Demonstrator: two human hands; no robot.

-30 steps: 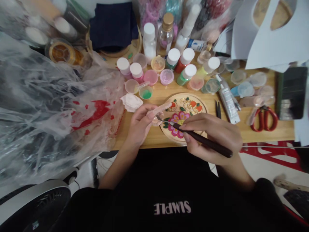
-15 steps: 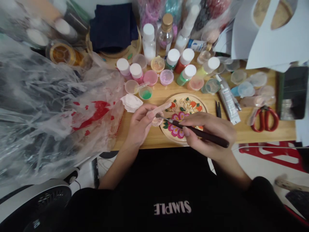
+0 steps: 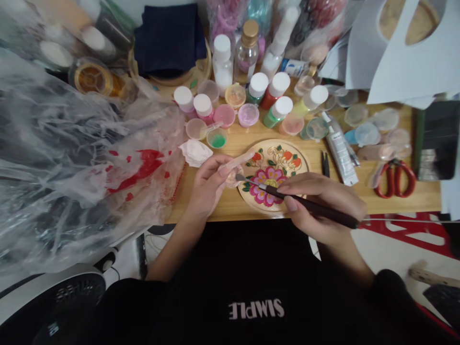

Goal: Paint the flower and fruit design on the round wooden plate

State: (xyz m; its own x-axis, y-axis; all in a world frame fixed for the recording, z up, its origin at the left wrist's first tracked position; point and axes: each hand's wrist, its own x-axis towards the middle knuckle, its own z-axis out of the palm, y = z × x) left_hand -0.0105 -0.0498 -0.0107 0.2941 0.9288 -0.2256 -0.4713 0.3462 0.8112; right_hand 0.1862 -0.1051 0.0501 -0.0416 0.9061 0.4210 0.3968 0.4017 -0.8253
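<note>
- Head view: I see the left hand (image 3: 210, 184) pinched around a small clear cup (image 3: 233, 180).
- The right hand (image 3: 323, 203), well apart from it, grips a dark-handled tool (image 3: 316, 207), its metal tip at the cup.
- A flowered wooden disc (image 3: 268, 178) lies between the hands.
- Red-handled pliers (image 3: 405, 179) rest right of the right hand.

Round board (image 3: 276, 165) partly hidden, plastic bag (image 3: 72, 167) cut off, tube print (image 3: 337, 137) unreadable

Dark-handled spatula (image 3: 318, 207) slanted, metal tip at small clear cup (image 3: 232, 181); pale translucent strip (image 3: 241, 161) tilted beside it
</note>
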